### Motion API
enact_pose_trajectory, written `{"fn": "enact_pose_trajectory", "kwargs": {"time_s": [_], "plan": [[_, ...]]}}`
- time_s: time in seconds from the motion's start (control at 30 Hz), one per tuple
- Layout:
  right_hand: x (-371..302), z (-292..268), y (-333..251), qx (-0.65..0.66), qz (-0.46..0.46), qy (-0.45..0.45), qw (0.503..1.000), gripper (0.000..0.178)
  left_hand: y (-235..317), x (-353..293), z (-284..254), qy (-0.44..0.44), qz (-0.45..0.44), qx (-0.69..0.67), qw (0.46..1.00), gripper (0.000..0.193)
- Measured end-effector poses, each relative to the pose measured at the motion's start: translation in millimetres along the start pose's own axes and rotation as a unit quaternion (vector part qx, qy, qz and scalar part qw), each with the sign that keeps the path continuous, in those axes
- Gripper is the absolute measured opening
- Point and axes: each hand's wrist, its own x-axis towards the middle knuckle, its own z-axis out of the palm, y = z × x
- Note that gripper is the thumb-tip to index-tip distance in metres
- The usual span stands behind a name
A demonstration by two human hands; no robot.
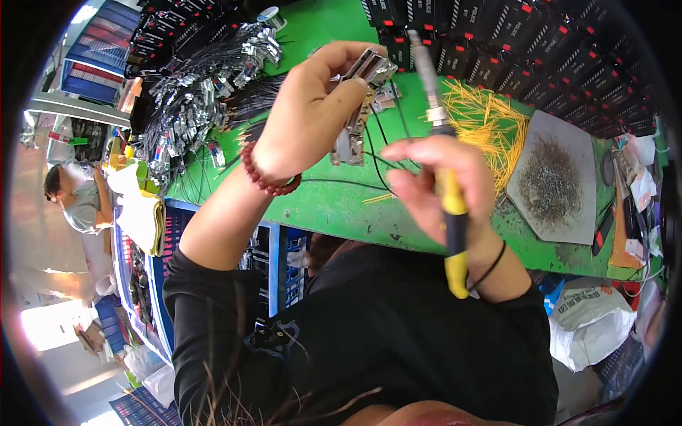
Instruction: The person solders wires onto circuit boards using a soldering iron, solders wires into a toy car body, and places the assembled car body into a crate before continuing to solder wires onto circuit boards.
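My left hand (302,117), raised over the green bench, grips a shiny silver and clear housing (347,145) between thumb and fingers. Dark thin wires (376,126) run from this housing toward my right hand (455,170). That hand is closed round a soldering iron (452,195) with a yellow and black handle, its metal tip pointing away from me toward the far edge. My right thumb and forefinger reach toward the wires; whether they pinch one, I cannot make out. Iron and housing are apart.
Behind my left hand lies a heap of silver housings with black leads (192,99), near a solder spool (271,18). Yellow wires (479,128) lie beside a grey tray (536,213) of dark bits. Black boxes (497,42) line the far side. Another person (82,199) is at far left.
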Motion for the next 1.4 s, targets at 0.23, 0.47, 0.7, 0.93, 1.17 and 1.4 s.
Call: {"fn": "enact_pose_trajectory", "kwargs": {"time_s": [0.23, 0.47, 0.7, 0.93, 1.17, 1.4], "plan": [[-10.3, 13.8, 19.6, -0.076, -0.029, -0.014, 0.997, 0.038, -36.2, -7.3, 14.8, 0.058, -0.149, -0.267, 0.95, 0.033], [-16.4, -19.8, 37.5, -0.084, 0.035, -0.076, 0.993, 0.024, -41.0, -5.0, -59.8, 0.095, -0.021, -0.242, 0.965, 0.025], [-48.1, -27.9, 45.9, -0.217, 0.073, -0.239, 0.944, 0.022, -136.2, -91.7, -87.6, 0.267, -0.123, 0.092, 0.951, 0.03], [-92.1, -6.7, 47.8, -0.094, 0.302, -0.112, 0.942, 0.021, -162.1, -131.3, -85.9, 0.232, -0.15, 0.467, 0.84, 0.031], [-97.0, -3.0, 45.1, -0.061, 0.285, -0.115, 0.95, 0.025, -80.0, -88.8, 20.6, -0.029, 0.078, 0.355, 0.931, 0.029], [-105.7, -23.6, 37.3, 0.035, 0.366, -0.031, 0.929, 0.029, -97.0, -84.4, 49.0, -0.096, -0.015, 0.191, 0.977, 0.009]]}}
